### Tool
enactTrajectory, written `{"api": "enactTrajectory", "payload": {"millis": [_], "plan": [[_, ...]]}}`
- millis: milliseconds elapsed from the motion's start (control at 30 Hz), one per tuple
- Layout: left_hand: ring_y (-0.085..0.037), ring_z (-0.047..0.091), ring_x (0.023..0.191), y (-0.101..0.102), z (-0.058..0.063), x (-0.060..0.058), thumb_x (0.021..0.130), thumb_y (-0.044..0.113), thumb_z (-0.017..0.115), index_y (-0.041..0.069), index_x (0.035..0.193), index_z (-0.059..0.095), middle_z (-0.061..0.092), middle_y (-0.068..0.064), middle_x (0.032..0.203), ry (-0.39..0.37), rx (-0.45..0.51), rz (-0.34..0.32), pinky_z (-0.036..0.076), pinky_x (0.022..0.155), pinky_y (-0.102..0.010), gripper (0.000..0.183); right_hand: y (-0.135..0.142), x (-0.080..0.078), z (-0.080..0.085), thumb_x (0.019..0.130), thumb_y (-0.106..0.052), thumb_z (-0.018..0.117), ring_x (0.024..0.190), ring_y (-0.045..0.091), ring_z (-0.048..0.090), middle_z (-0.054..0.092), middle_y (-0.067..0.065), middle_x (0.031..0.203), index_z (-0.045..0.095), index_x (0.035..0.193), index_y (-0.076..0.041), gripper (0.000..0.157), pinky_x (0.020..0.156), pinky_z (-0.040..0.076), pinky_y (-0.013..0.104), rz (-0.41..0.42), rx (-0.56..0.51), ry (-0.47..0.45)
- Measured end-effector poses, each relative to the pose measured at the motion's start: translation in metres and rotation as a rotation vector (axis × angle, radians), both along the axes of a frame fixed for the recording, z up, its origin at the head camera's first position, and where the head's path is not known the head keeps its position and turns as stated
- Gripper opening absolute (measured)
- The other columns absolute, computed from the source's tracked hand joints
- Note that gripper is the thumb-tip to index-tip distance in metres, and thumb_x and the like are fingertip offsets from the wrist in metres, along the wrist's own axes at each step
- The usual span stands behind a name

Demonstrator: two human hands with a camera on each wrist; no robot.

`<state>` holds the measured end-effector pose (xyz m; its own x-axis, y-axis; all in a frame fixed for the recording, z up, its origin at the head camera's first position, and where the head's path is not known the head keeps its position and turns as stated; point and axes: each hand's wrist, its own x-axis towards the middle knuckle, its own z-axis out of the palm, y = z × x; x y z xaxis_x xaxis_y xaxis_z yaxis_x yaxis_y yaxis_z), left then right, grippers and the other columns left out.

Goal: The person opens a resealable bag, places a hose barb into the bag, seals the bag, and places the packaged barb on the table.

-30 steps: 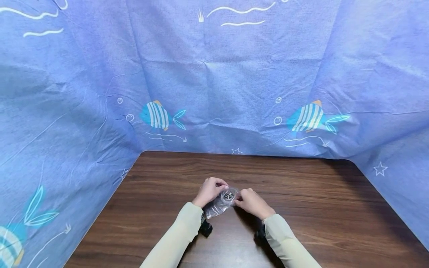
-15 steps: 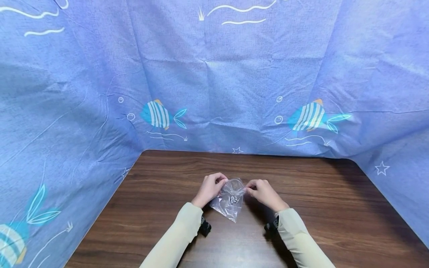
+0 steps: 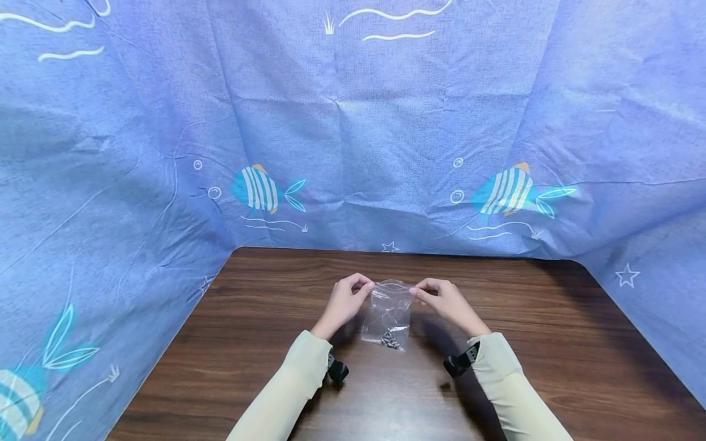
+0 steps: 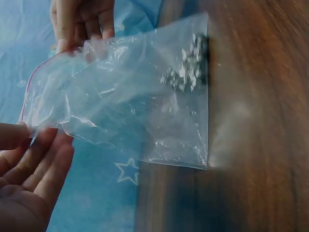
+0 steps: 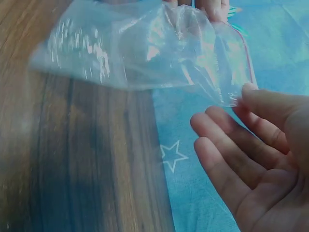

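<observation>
A clear zip bag (image 3: 390, 309) hangs between my two hands, its top edge stretched flat. My left hand (image 3: 346, 301) pinches the top left corner between thumb and forefinger. At the opposite corner my right hand (image 3: 445, 301) pinches the bag the same way. Small shiny metal pieces (image 4: 188, 65) lie heaped in one bottom corner of the bag; their exact kind is too small to tell. A reddish line runs along the bag's mouth in both wrist views. In the right wrist view the pieces look blurred through the plastic.
Under the hands is a dark brown wooden table (image 3: 298, 275). A blue cloth (image 3: 386, 147) printed with fish and stars hangs behind it and at both sides. A black wrist camera (image 3: 337, 370) sits on the left wrist, and another (image 3: 462, 361) on the right.
The bag was bunched with the pieces near its mouth; now it hangs straight with them at the bottom. My right hand has moved right and away from me, and both hands have spread the top.
</observation>
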<state>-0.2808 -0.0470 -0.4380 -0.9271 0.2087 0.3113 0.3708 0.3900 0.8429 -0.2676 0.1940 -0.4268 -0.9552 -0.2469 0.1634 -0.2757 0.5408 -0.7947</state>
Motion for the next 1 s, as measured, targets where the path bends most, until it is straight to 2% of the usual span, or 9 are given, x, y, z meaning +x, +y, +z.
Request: {"api": "enactTrajectory", "payload": {"millis": [67, 167, 300, 367, 500, 600, 700, 867, 1000], "plan": [[-0.009, 0.063, 0.071, 0.001, 0.003, 0.0, 0.095, 0.013, 0.06, 0.0, 0.094, 0.067, 0.07, -0.013, 0.083, -0.049, 0.072, -0.021, 0.054, 0.068, -0.023, 0.015, 0.0, -0.001, 0.002, 0.094, -0.021, 0.062, 0.076, 0.024, 0.068, 0.07, 0.017, 0.083, 0.068, 0.098, 0.002, 0.024, 0.068, 0.054, 0.028, 0.014, -0.081, -0.027], [-0.015, 0.067, 0.067, 0.003, 0.006, 0.001, 0.095, 0.011, 0.059, -0.004, 0.097, 0.065, 0.069, -0.019, 0.083, -0.102, 0.178, -0.05, 0.056, 0.064, -0.025, 0.016, 0.0, -0.002, 0.005, 0.096, -0.017, 0.059, 0.075, 0.028, 0.071, 0.071, 0.018, 0.081, 0.065, 0.1, 0.007, 0.025, 0.069, 0.057, 0.033, 0.033, -0.171, -0.015], [-0.03, 0.069, 0.067, 0.006, 0.01, 0.004, 0.096, 0.011, 0.058, -0.005, 0.098, 0.063, 0.068, -0.023, 0.081, -0.084, 0.241, -0.063, 0.057, 0.061, -0.031, 0.017, -0.001, -0.001, 0.01, 0.096, -0.016, 0.059, 0.069, 0.025, 0.071, 0.069, 0.018, 0.077, 0.064, 0.1, 0.008, 0.025, 0.069, 0.057, 0.04, 0.02, -0.231, 0.027], [-0.032, 0.069, 0.066, 0.006, 0.011, 0.006, 0.096, 0.011, 0.058, -0.005, 0.098, 0.063, 0.068, -0.023, 0.08, -0.067, 0.247, -0.062, 0.057, 0.06, -0.031, 0.017, -0.002, 0.0, 0.011, 0.096, -0.016, 0.059, 0.068, 0.023, 0.071, 0.068, 0.018, 0.076, 0.064, 0.1, 0.008, 0.025, 0.068, 0.057, 0.039, 0.008, -0.235, 0.045], [-0.028, 0.07, 0.066, 0.006, 0.014, 0.008, 0.095, 0.009, 0.059, -0.004, 0.096, 0.064, 0.069, -0.02, 0.078, -0.002, 0.186, -0.063, 0.056, 0.06, -0.027, 0.014, -0.002, 0.002, 0.012, 0.095, -0.014, 0.06, 0.068, 0.023, 0.071, 0.069, 0.018, 0.078, 0.064, 0.1, 0.007, 0.022, 0.067, 0.057, 0.037, -0.016, -0.206, 0.076], [-0.022, 0.07, 0.068, 0.006, 0.016, 0.009, 0.093, 0.009, 0.061, -0.002, 0.095, 0.066, 0.071, -0.016, 0.079, 0.07, 0.091, -0.039, 0.055, 0.063, -0.024, 0.012, -0.003, 0.003, 0.013, 0.094, -0.013, 0.061, 0.066, 0.014, 0.069, 0.071, 0.018, 0.08, 0.065, 0.099, 0.004, 0.019, 0.066, 0.057, 0.037, -0.032, -0.154, 0.112], [-0.018, 0.069, 0.071, 0.005, 0.018, 0.009, 0.092, 0.011, 0.063, 0.002, 0.093, 0.068, 0.072, -0.011, 0.08, 0.129, 0.014, -0.004, 0.054, 0.068, -0.022, 0.011, -0.003, 0.004, 0.014, 0.094, -0.015, 0.062, 0.065, 0.002, 0.063, 0.072, 0.014, 0.083, 0.068, 0.097, 0.0, 0.016, 0.065, 0.054, 0.03, -0.057, -0.089, 0.163], [-0.015, 0.065, 0.072, 0.005, 0.018, 0.009, 0.091, 0.012, 0.065, 0.004, 0.09, 0.07, 0.072, -0.008, 0.079, 0.161, -0.027, 0.023, 0.052, 0.071, -0.023, 0.01, -0.003, 0.005, 0.015, 0.092, -0.017, 0.065, 0.063, 0.001, 0.05, 0.068, 0.006, 0.078, 0.07, 0.092, -0.007, 0.011, 0.06, 0.042, 0.021, -0.097, 0.015, 0.265], [-0.012, 0.063, 0.071, 0.005, 0.018, 0.009, 0.091, 0.011, 0.065, 0.004, 0.088, 0.07, 0.071, -0.007, 0.078, 0.168, -0.038, 0.036, 0.05, 0.069, -0.021, 0.009, -0.004, 0.004, 0.015, 0.091, -0.015, 0.066, 0.066, 0.002, 0.051, 0.069, 0.002, 0.078, 0.07, 0.091, -0.008, 0.008, 0.063, 0.043, 0.021, -0.099, 0.036, 0.316]]}}
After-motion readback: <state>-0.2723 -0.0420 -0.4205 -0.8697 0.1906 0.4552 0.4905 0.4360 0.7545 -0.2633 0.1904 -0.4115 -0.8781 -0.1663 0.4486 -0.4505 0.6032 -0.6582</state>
